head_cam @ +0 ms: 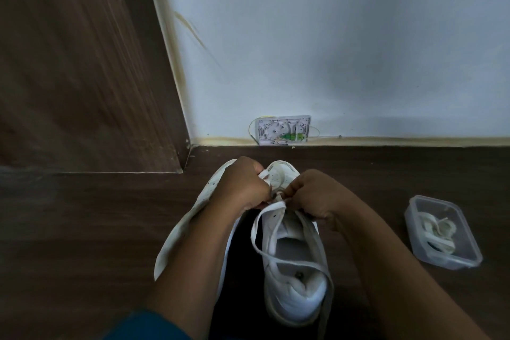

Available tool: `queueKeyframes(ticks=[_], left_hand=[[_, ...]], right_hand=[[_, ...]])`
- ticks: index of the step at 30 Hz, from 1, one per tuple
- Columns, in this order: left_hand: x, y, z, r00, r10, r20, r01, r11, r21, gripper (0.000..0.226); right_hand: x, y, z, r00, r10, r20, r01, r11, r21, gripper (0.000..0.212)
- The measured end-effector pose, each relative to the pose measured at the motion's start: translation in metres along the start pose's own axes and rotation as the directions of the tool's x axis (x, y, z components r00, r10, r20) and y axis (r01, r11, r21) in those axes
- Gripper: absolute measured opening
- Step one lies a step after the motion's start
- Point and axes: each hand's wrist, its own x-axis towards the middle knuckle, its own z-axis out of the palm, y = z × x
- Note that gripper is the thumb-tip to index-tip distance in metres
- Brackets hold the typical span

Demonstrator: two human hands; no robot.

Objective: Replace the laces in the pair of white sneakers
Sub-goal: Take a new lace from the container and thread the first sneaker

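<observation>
White sneaker (292,270) near centre on wood floor (82,229), left grip (242,182) and right grip (311,193) each pinching its lace (259,246), second sneaker (178,237) half hidden behind left forearm (198,259), tub of laces (452,263) right.

No legible text, brand or number on the sneaker (292,298) or elsewhere.

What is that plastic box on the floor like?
The box is clear plastic, oblong with rounded corners and a thick rim, and no lid shows on it. It sits flat on the dark wood floor, right of the sneaker and apart from it. Coiled whitish laces lie inside. Nothing else touches it.
</observation>
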Motion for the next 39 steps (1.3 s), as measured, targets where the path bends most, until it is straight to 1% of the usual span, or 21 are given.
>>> queueKeyframes(ticks=[3, 6, 8, 10, 11, 15, 16, 17, 19, 22, 24, 25, 26, 28, 30, 31, 33, 35, 37, 38, 39], left_hand=[[-0.001, 0.0, -0.001, 0.998, -0.032, 0.06, 0.04, 0.989, -0.143, 0.033], [-0.002, -0.001, 0.0, 0.994, -0.056, 0.098, 0.078, 0.968, -0.238, 0.033], [0.003, -0.004, 0.001, 0.998, -0.042, 0.047, 0.051, 0.979, -0.197, 0.03], [0.008, -0.006, 0.002, 0.999, 0.005, -0.037, -0.009, 0.996, -0.087, 0.013], [0.01, -0.008, 0.003, 0.996, 0.038, -0.079, -0.042, 0.998, -0.042, 0.009], [0.014, -0.014, 0.002, 0.977, 0.105, -0.186, -0.097, 0.994, 0.055, 0.01], [0.014, -0.014, 0.001, 0.977, 0.098, -0.189, -0.089, 0.994, 0.055, 0.012], [0.015, -0.015, -0.001, 0.98, 0.087, -0.181, -0.078, 0.995, 0.054, 0.018], [0.016, -0.014, -0.003, 0.987, 0.071, -0.143, -0.066, 0.997, 0.035, 0.031], [0.02, -0.016, -0.004, 0.99, 0.087, -0.112, -0.087, 0.996, 0.005, 0.039], [0.023, -0.019, -0.002, 0.989, 0.108, -0.101, -0.111, 0.994, -0.023, 0.039], [0.023, -0.019, -0.001, 0.988, 0.122, -0.097, -0.126, 0.991, -0.036, 0.04], [0.024, -0.02, -0.001, 0.987, 0.125, -0.099, -0.131, 0.99, -0.055, 0.045], [0.023, -0.019, 0.0, 0.991, 0.093, -0.099, -0.108, 0.981, -0.158, 0.065], [0.019, -0.016, -0.001, 0.99, 0.102, -0.097, -0.123, 0.963, -0.24, 0.079], [0.017, -0.013, -0.001, 0.986, 0.131, -0.107, -0.153, 0.957, -0.245, 0.082], [0.014, -0.008, -0.003, 0.975, 0.183, -0.127, -0.209, 0.949, -0.235, 0.084], [0.014, -0.006, -0.003, 0.97, 0.205, -0.133, -0.234, 0.939, -0.254, 0.084], [0.015, -0.007, -0.002, 0.965, 0.22, -0.145, -0.251, 0.932, -0.261, 0.084], [0.016, -0.008, -0.001, 0.961, 0.23, -0.154, -0.263, 0.931, -0.255, 0.084], [0.016, -0.009, -0.001, 0.959, 0.234, -0.157, -0.268, 0.931, -0.249, 0.084]], right_hand=[[0.004, 0.004, -0.001, 0.998, 0.052, 0.032, -0.053, 0.998, 0.035, 0.023], [0.004, 0.01, 0.003, 0.996, 0.082, 0.031, -0.086, 0.981, 0.172, 0.024], [0.004, 0.012, 0.006, 0.995, 0.098, 0.009, -0.097, 0.954, 0.284, 0.022], [0.004, 0.01, 0.009, 0.995, 0.1, -0.016, -0.087, 0.919, 0.384, 0.019], [0.004, 0.008, 0.011, 0.995, 0.099, -0.014, -0.084, 0.902, 0.424, 0.018], [0.001, 0.002, 0.013, 0.995, 0.096, 0.014, -0.088, 0.838, 0.539, 0.007], [0.001, 0.001, 0.012, 0.996, 0.092, -0.004, -0.077, 0.85, 0.522, 0.009], [-0.001, 0.001, 0.009, 0.997, 0.072, -0.029, -0.052, 0.896, 0.442, 0.016], [-0.003, -0.001, 0.006, 0.998, -0.019, -0.06, 0.031, 0.979, 0.201, 0.02], [-0.008, -0.004, 0.001, 0.993, -0.115, -0.004, 0.115, 0.993, -0.01, 0.021], [-0.008, -0.002, -0.003, 0.991, -0.133, 0.023, 0.135, 0.984, -0.121, 0.021], [-0.009, -0.002, -0.004, 0.992, -0.118, 0.039, 0.122, 0.986, -0.112, 0.02], [-0.01, -0.002, -0.006, 0.99, -0.115, 0.078, 0.119, 0.991, -0.057, 0.017], [-0.016, -0.006, -0.008, 0.966, -0.177, 0.191, 0.177, 0.984, 0.016, 0.007], [-0.027, -0.008, -0.018, 0.943, -0.2, 0.264, 0.203, 0.979, 0.016, 0.01], [-0.032, -0.009, -0.024, 0.941, -0.194, 0.277, 0.192, 0.981, 0.033, 0.012], [-0.037, -0.007, -0.034, 0.96, -0.179, 0.213, 0.162, 0.982, 0.093, 0.019], [-0.032, -0.001, -0.037, 0.993, -0.114, -0.027, 0.117, 0.984, 0.131, 0.018], [-0.024, 0.006, -0.036, 0.962, -0.05, -0.269, 0.072, 0.995, 0.072, 0.014], [-0.02, 0.01, -0.035, 0.941, -0.039, -0.335, 0.051, 0.998, 0.027, 0.013], [-0.018, 0.012, -0.034, 0.933, -0.041, -0.357, 0.042, 0.999, -0.005, 0.011]])
